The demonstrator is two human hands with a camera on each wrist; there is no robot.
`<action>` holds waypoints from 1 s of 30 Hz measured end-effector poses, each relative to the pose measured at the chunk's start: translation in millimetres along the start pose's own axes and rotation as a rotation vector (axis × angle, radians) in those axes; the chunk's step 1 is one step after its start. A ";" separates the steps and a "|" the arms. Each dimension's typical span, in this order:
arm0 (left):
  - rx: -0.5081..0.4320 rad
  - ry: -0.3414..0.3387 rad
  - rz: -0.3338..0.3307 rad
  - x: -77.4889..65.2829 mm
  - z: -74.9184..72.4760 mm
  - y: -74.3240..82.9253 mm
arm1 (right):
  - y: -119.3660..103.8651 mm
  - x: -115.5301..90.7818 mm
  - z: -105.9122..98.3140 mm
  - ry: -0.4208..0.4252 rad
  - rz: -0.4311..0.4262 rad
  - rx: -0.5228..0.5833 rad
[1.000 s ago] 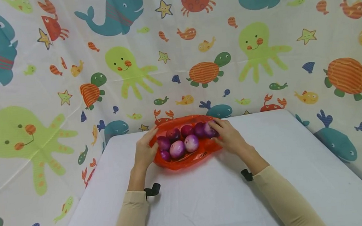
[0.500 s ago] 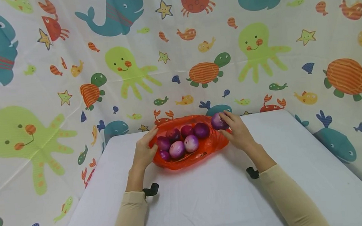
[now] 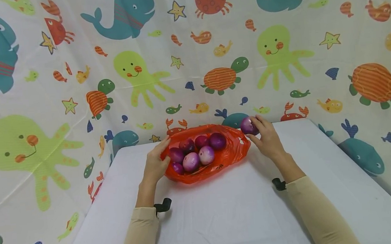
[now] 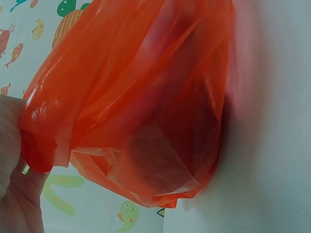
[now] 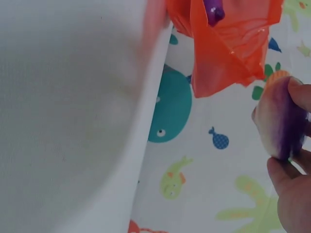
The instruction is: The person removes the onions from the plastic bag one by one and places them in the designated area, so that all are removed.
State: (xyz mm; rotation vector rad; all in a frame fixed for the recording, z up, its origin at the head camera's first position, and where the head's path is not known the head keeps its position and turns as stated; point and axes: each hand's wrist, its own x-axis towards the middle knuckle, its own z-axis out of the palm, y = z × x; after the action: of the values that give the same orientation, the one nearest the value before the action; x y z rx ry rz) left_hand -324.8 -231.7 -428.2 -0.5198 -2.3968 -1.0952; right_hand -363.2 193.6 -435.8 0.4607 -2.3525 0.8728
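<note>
My left hand [image 3: 155, 165] grips the left edge of a red plastic bag [image 3: 235, 149] on the table. The bag gapes toward me, with several red onions [image 3: 191, 161] clustered in its left and middle part. In the left wrist view, the thin film [image 4: 121, 97] hangs in folds from the pinching fingers, and dark round shapes show through it. My right hand [image 3: 270, 138] holds one red onion [image 3: 248, 126] by its sides, just beyond the bag's right end. The right wrist view shows this onion [image 5: 277, 119] pale on one side and deep purple on the other.
A white cloth-covered table [image 3: 216, 216] lies under the bag. Behind it hangs a curtain [image 3: 185, 80] printed with sea animals. Each wrist wears a small black camera mount, as on the left wrist [image 3: 163, 205].
My right hand has lifted one onion out of the bag's right end and moved it up and right. The bag's right end has stretched slightly rightward. My left hand stays in place.
</note>
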 end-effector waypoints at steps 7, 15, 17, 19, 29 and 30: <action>0.000 0.006 -0.010 0.7 0.5 0.0 | 12.5 1.0 -5.8 0.001 0.056 0.006; 0.009 0.007 -0.004 0.2 1.4 -2.1 | 33.8 -3.2 -13.5 -0.012 0.207 -0.008; 0.008 0.006 -0.002 0.0 1.4 -2.0 | 35.2 -3.8 -15.1 -0.011 0.217 -0.011; 0.008 0.006 -0.002 0.0 1.5 -1.8 | 36.0 -4.1 -16.7 -0.009 0.223 -0.013; 0.004 0.001 -0.006 -0.5 0.4 -2.0 | 48.5 -6.6 -25.8 -0.014 0.322 0.040; 0.006 0.002 -0.009 -0.5 0.5 -2.3 | 50.1 -7.1 -26.6 -0.016 0.337 0.044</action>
State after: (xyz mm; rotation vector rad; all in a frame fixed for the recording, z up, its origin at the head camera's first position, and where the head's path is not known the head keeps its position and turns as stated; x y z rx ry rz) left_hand -325.7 -232.8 -430.1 -0.5069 -2.4025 -1.0909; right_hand -371.9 248.9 -447.7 0.0871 -2.4703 1.0756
